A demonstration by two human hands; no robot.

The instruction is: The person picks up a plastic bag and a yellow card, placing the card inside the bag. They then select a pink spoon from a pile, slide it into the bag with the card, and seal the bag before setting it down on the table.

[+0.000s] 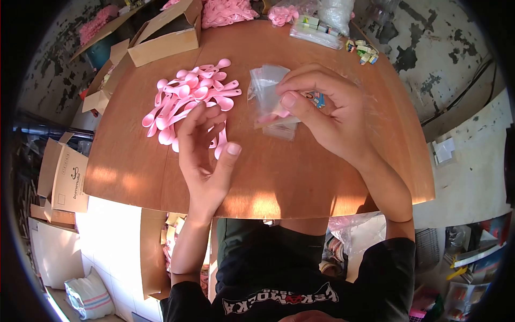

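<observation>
My left hand (203, 161) is over the near edge of a pile of pink measuring spoons (185, 91), palm up, with its fingers loosely curled and the thumb apart. I see nothing held in it. My right hand (332, 110) pinches thumb and forefinger together at the edge of a clear plastic bag (265, 86). Something pink shows through the plastic just below the thumb. More clear bags (281, 130) lie flat on the table under it. A small blue and orange printed piece (316, 99) is partly hidden behind my right fingers.
The brown wooden table (257, 177) has a rounded far edge. Along it stand an open cardboard box (163, 37), a bag of pink spoons (228, 12), clear plastic packs (316, 36) and small printed pieces (366, 53). Another carton (64, 174) stands at the left.
</observation>
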